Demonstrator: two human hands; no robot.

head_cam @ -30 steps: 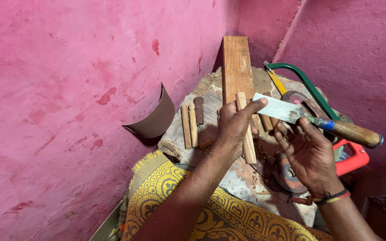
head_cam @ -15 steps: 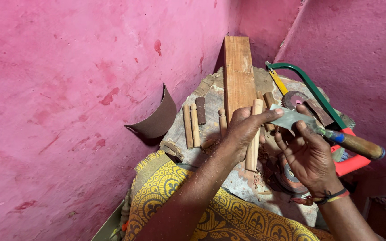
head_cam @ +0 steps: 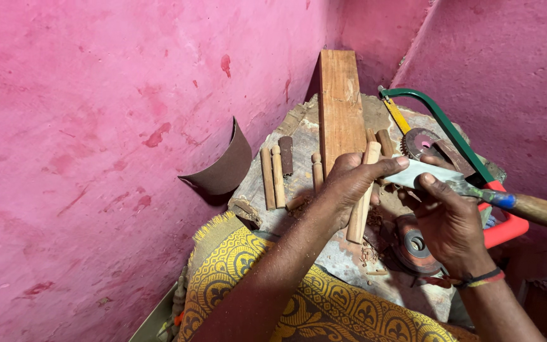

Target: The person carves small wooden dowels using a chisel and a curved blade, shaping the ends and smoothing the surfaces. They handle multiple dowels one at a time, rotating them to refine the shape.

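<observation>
Dowel (head_cam: 361,202) is gripped by left hand (head_cam: 349,183); chisel (head_cam: 457,183) clasped by right hand (head_cam: 444,215); blade should be kept shallow, fingers clear.

Surface (head_cam: 343,259) — a rough stone block — carried a flat wooden plank (head_cam: 340,107) lying lengthwise. Left of it lay three turned wooden pegs (head_cam: 272,177). A green-framed hacksaw (head_cam: 441,123) lay at right beside a toothed disc (head_cam: 418,142). Curled sandpaper (head_cam: 223,164) leaned on the pink wall (head_cam: 96,126).
</observation>
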